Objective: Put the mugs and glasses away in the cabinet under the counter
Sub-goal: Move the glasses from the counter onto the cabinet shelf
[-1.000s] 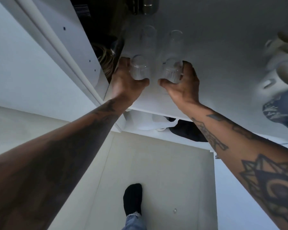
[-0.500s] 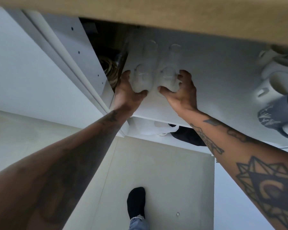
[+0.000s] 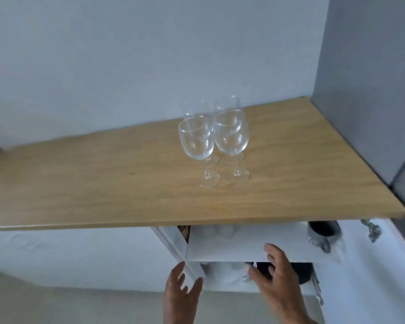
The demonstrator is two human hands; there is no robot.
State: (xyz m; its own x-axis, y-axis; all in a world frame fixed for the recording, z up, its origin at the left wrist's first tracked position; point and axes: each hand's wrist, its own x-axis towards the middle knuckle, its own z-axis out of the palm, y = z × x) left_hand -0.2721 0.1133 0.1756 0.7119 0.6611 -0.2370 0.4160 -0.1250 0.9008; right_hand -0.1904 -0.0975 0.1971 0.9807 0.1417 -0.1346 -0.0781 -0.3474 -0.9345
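Several clear wine glasses point(image 3: 229, 134) stand close together on the wooden counter point(image 3: 103, 183), right of its middle. Below the counter the cabinet is open, and its white shelf point(image 3: 243, 249) shows. Clear tumblers point(image 3: 220, 231) stand on that shelf, mostly hidden by the counter's edge. A dark grey mug point(image 3: 323, 231) sits at the shelf's right end. My left hand point(image 3: 181, 293) is open with its fingers spread, in front of the cabinet's left edge. My right hand point(image 3: 278, 277) is open too, just in front of the shelf's front edge. Neither holds anything.
The open cabinet door point(image 3: 173, 249) stands edge-on at the left of the shelf. Dark and white items point(image 3: 290, 272) lie on the lower shelf. A metal hinge point(image 3: 371, 231) shows at the right. A grey wall point(image 3: 360, 78) rises right of the counter.
Both hands have let go of the two tumblers on the shelf and drawn back out of the cabinet. The view has risen, so the counter top and wine glasses now show.
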